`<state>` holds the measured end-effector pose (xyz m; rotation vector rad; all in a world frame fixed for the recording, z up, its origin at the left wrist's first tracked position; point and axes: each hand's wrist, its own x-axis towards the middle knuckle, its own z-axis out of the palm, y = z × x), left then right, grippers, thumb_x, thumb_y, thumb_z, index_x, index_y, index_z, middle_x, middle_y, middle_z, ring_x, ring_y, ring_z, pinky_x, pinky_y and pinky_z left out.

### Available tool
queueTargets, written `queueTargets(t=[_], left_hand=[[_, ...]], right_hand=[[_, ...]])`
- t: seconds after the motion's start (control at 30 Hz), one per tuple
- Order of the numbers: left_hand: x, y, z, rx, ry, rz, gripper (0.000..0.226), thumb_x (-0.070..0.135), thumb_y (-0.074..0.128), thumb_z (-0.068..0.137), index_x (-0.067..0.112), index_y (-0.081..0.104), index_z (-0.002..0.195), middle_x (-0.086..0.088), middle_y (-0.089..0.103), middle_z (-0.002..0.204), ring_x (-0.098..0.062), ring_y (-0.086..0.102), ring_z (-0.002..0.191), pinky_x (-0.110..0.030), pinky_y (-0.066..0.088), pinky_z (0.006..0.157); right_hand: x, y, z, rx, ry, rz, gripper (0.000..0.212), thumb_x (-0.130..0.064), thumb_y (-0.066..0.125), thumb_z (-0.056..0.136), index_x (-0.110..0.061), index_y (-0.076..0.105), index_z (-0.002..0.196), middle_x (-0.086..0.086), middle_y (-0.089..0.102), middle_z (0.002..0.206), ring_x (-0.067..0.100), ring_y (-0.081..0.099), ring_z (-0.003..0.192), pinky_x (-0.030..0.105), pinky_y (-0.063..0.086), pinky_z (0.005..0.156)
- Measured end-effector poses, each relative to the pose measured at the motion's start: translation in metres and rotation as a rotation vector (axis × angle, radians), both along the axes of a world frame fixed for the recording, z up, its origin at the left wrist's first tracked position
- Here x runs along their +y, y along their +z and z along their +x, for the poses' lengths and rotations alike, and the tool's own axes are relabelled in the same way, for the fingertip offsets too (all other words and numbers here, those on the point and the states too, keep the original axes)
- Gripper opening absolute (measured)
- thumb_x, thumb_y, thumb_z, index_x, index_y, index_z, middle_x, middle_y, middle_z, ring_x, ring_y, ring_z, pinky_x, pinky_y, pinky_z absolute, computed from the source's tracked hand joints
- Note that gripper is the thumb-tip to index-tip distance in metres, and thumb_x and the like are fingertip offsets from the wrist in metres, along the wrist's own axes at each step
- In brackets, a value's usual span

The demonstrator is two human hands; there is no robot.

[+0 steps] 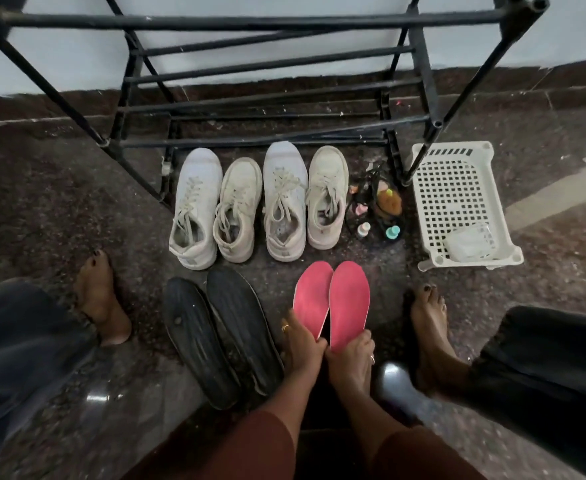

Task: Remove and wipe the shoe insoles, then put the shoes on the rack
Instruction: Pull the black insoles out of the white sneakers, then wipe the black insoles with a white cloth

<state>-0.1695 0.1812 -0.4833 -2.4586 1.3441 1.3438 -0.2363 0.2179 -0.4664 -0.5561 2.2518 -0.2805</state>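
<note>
Left hand grip: the left hand point(303, 341) has its fingers curled round the heel end of the left pink insole point(311, 299), holding it.
Right hand grip: the right hand point(352, 355) closes round the heel end of the right pink insole point(349, 303), thumb across its lower edge.
Pink insoles: side by side, edges touching, toes pointing away from the person, low over the floor point(42, 202).
Black insoles point(222, 337): two lie flat on the floor, just left of the hands.
Shoes point(260, 206): four pale lace-up shoes stand in a row on the floor, in front of the rack, beyond the insoles.
Rack point(250, 95): black tube frame against the wall.
Basket point(458, 202): white plastic, right of the shoes, beside the rack's leg.
Small bottles point(378, 216): clustered between shoes and basket.
</note>
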Motion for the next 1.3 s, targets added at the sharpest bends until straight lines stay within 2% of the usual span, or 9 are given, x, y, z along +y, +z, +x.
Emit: queueTargets(t=[0.1,0.23,0.4,0.67,0.83,0.97,1.13,1.23,1.3], left_hand=[[-0.001,0.001,0.000,-0.041,0.004,0.033,0.090,0.023,0.066,0.084,0.005,0.007,0.149,-0.017,0.029,0.147,-0.030,0.035,0.135,-0.035,0.031,0.107],[-0.008,0.006,-0.002,-0.117,-0.051,0.084,0.100,0.029,0.068,0.085,0.006,-0.005,0.150,-0.014,0.026,0.148,-0.029,0.035,0.134,-0.036,0.035,0.104],[-0.009,0.005,-0.002,-0.108,-0.098,0.120,0.107,0.035,0.070,0.083,0.006,-0.007,0.150,-0.014,0.020,0.150,-0.031,0.030,0.136,-0.036,0.032,0.106],[-0.011,0.021,-0.004,-0.233,-0.200,0.057,0.098,0.048,0.065,0.083,0.008,0.007,0.151,-0.013,0.018,0.153,-0.030,0.028,0.136,-0.035,0.024,0.111],[-0.029,0.047,-0.043,-0.133,-0.225,-0.040,0.075,0.036,0.060,0.090,0.014,0.020,0.149,-0.011,0.019,0.153,-0.030,0.025,0.137,-0.036,0.024,0.110],[-0.052,0.066,-0.097,-0.014,-0.282,-0.163,0.059,0.027,0.060,0.090,0.016,0.035,0.142,-0.009,0.028,0.150,-0.030,0.029,0.135,-0.035,0.027,0.109],[-0.078,0.080,-0.163,0.094,-0.459,-0.224,0.052,0.026,0.053,0.095,0.017,0.036,0.143,-0.008,0.031,0.148,-0.028,0.028,0.135,-0.034,0.026,0.109],[-0.091,0.083,-0.190,0.112,-0.564,-0.258,0.044,0.025,0.049,0.096,0.016,0.042,0.138,-0.006,0.038,0.144,-0.027,0.031,0.131,-0.035,0.028,0.105],[-0.099,0.083,-0.203,0.113,-0.625,-0.277,0.042,0.023,0.047,0.097,0.014,0.043,0.137,-0.006,0.040,0.142,-0.027,0.033,0.128,-0.034,0.028,0.104]], right_hand=[[-0.005,-0.001,0.006,-0.021,-0.011,0.041,0.076,-0.036,0.072,0.073,0.000,0.032,0.126,0.021,0.043,0.125,0.039,0.047,0.115,0.039,0.038,0.095],[-0.013,-0.010,0.006,-0.044,-0.033,0.080,0.074,-0.035,0.071,0.075,-0.001,0.030,0.126,0.021,0.043,0.126,0.041,0.047,0.116,0.040,0.039,0.095],[-0.017,-0.014,-0.001,-0.060,-0.021,0.137,0.070,-0.027,0.069,0.077,0.000,0.027,0.127,0.021,0.038,0.130,0.041,0.045,0.118,0.040,0.038,0.096],[-0.025,-0.001,-0.014,0.013,0.244,0.229,0.063,-0.036,0.056,0.088,0.005,0.033,0.130,0.016,0.039,0.131,0.030,0.037,0.123,0.038,0.037,0.098],[-0.042,0.026,-0.044,0.029,0.045,0.091,0.042,-0.027,0.056,0.088,-0.002,0.044,0.118,0.017,0.041,0.126,0.036,0.044,0.119,0.040,0.039,0.095],[-0.064,0.045,-0.091,0.168,0.002,-0.015,0.023,-0.019,0.049,0.090,-0.007,0.050,0.109,0.014,0.045,0.119,0.033,0.048,0.113,0.037,0.041,0.087],[-0.097,0.048,-0.166,0.244,-0.269,-0.140,0.026,-0.023,0.039,0.095,-0.012,0.058,0.108,0.007,0.056,0.111,0.027,0.052,0.101,0.030,0.027,0.072],[-0.114,0.054,-0.207,0.285,-0.240,-0.171,0.023,-0.016,0.042,0.093,-0.008,0.061,0.103,0.011,0.061,0.107,0.024,0.052,0.081,0.031,0.034,0.069],[-0.125,0.060,-0.229,0.339,-0.275,-0.179,0.025,-0.012,0.041,0.094,-0.008,0.064,0.102,0.011,0.063,0.106,0.021,0.055,0.079,0.027,0.035,0.067]])
